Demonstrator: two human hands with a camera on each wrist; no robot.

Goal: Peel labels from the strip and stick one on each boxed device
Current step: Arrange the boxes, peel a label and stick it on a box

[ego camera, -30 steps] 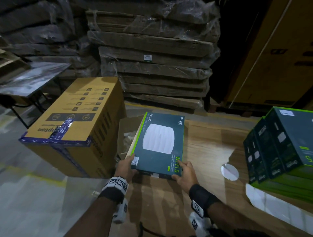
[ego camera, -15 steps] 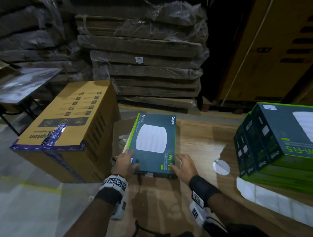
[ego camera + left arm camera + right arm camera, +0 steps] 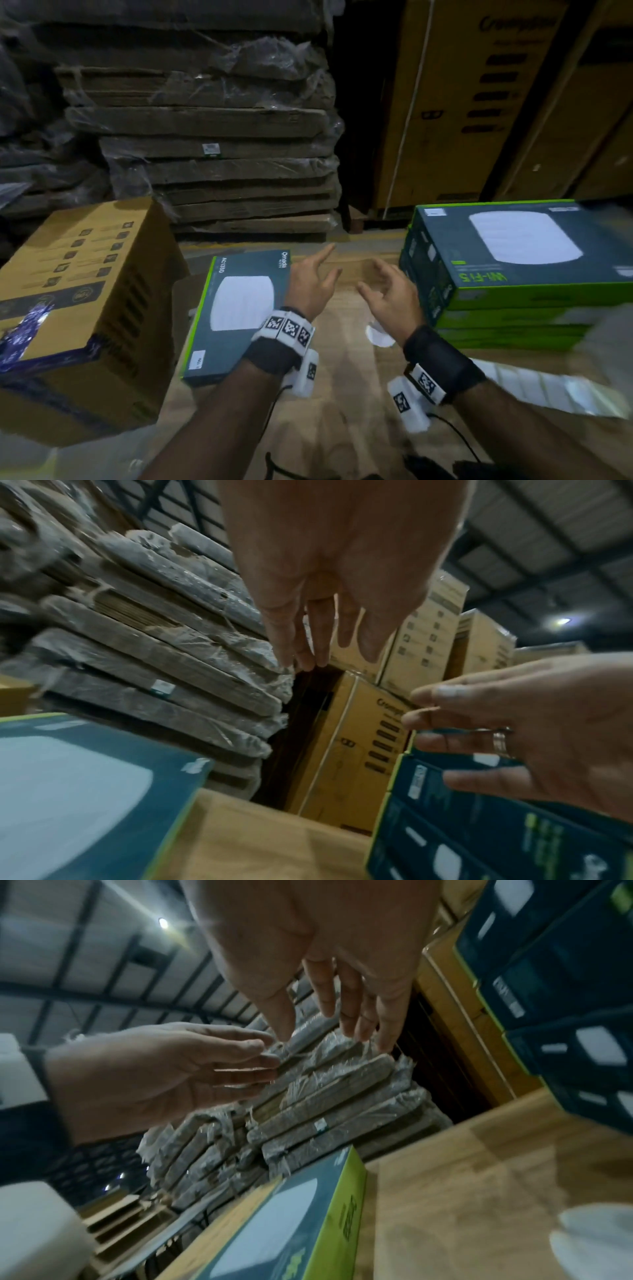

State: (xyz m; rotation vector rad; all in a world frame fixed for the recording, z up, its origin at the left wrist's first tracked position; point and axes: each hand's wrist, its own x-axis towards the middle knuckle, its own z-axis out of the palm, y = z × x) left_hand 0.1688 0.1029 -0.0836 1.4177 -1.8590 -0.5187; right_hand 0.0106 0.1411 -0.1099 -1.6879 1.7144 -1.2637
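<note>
A dark boxed device with green edges [image 3: 239, 315] lies flat at the left of the wooden table [image 3: 342, 394], a small white label [image 3: 197, 359] on its near corner. A stack of like boxes [image 3: 513, 270] stands at the right. My left hand [image 3: 313, 277] and right hand [image 3: 383, 291] hover empty over the table between them, fingers straight and spread. The white label strip [image 3: 548, 390] lies at the right near edge. In the left wrist view my left hand's fingers [image 3: 308, 642] hang loose, with the right hand [image 3: 514, 734] beside them. In the right wrist view my right hand's fingers [image 3: 342, 1010] hold nothing.
A large brown carton [image 3: 85, 301] with blue tape stands left of the table. Wrapped flat packs [image 3: 212, 154] are piled behind, tall brown cartons [image 3: 479, 102] at the back right. A white round scrap [image 3: 378, 335] lies on the table.
Both hands have let go of the single box, now flat on the table, and lifted away to the right, toward the stack. The head view has swung right.
</note>
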